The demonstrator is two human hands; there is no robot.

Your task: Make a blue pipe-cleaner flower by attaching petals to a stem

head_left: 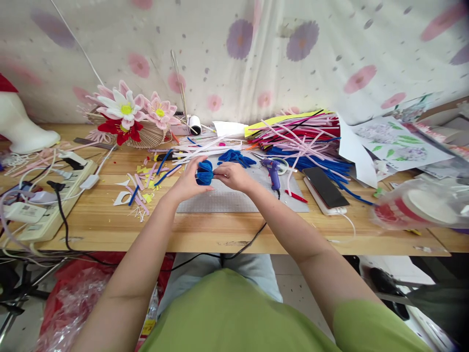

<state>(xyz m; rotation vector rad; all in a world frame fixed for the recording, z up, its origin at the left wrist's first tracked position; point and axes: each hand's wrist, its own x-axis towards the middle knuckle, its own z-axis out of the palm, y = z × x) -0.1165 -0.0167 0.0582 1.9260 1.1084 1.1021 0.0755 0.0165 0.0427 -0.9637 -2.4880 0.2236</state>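
Note:
A blue fuzzy petal piece is held up over the left part of the grey mat. My left hand curves around its left side, fingers above and thumb below. From the right, my right hand pinches the piece's right end. More blue fuzzy petals lie just behind my right hand on the mat. A purple glue gun rests to the right, with a red pen-like tool beside it.
Pipe-cleaner bundles lie at the back right, a phone in front of them. A plastic-wrapped cup stands far right. Scraps lie left of the mat, a flower fan behind them, a power strip far left.

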